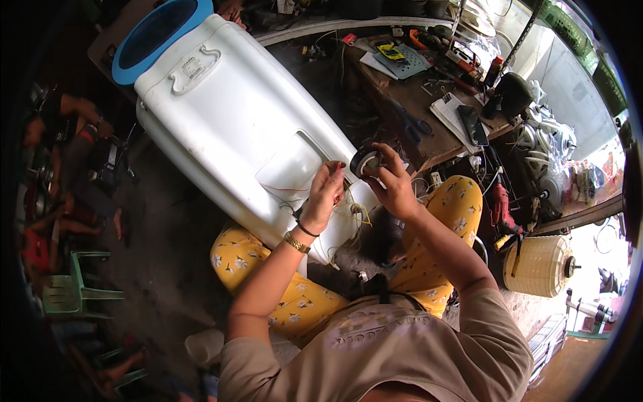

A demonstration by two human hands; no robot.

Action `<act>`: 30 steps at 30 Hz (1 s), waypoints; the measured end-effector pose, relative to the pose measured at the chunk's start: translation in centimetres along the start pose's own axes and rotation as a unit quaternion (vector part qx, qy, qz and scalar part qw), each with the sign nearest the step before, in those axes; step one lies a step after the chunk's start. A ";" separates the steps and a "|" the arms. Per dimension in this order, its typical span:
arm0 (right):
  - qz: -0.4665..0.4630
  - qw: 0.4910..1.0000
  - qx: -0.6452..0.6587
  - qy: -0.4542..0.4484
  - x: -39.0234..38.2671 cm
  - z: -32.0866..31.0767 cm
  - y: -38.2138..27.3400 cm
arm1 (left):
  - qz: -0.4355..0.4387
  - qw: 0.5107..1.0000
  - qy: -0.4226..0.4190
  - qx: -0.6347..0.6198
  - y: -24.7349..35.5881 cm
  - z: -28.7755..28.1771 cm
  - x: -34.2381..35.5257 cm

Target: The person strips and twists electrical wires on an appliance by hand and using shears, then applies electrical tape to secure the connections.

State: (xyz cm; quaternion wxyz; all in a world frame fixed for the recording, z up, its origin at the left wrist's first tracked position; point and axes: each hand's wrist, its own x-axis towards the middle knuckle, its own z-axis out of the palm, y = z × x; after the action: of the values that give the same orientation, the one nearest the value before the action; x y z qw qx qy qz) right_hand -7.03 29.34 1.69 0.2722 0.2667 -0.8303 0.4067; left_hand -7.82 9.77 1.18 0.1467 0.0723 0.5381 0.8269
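Observation:
A large white plastic appliance body (pixel 234 100), like a washing machine with a blue-rimmed dark lid (pixel 161 33), lies slanted in front of me, its lower end between my knees. Thin yellow and red wires (pixel 358 213) come out at that end. My left hand (pixel 324 194) is closed above them, pinching a small dark-tipped piece that looks like a wire end; the fingers partly hide it. To its right, my right hand (pixel 395 179) grips a roll of black tape (pixel 364 159) between thumb and fingers. The two hands are close together but apart.
On the right, a wooden workbench (pixel 429 151) bears scissors (pixel 410 124), a phone (pixel 473 125) and tools. Below it are a red power drill (pixel 502 206) and a cream ribbed drum (pixel 536 266). A green plastic chair (pixel 75 285) and other people (pixel 80 127) are at left.

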 end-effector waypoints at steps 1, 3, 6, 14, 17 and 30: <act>-0.001 1.000 -0.010 0.002 0.3 0.3 -0.3 | 0.026 0.998 -0.010 0.048 0.0 0.0 0.0; -0.004 1.000 0.001 -0.001 0.6 0.8 -1.3 | 0.053 0.995 -0.009 0.086 -0.1 0.0 -0.2; 0.014 0.996 0.086 -0.035 1.3 0.4 -2.0 | 0.058 0.996 0.006 0.072 -0.1 -0.2 0.1; 0.230 0.883 0.401 -0.080 2.2 -0.4 -0.5 | 0.069 0.994 0.021 0.079 0.2 0.0 0.4; 0.194 0.920 0.335 -0.063 0.6 0.1 0.5 | 0.088 0.983 0.046 0.153 0.3 -0.8 0.6; 0.069 0.995 0.068 -0.037 -0.3 2.1 0.4 | 0.123 0.953 0.069 0.267 -0.8 -0.6 1.5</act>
State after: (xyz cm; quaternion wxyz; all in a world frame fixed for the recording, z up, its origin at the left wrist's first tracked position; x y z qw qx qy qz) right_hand -7.53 27.89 0.20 0.1945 0.2415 -0.8267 0.4695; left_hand -9.25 10.00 0.16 -0.0185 0.1175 0.7349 0.6677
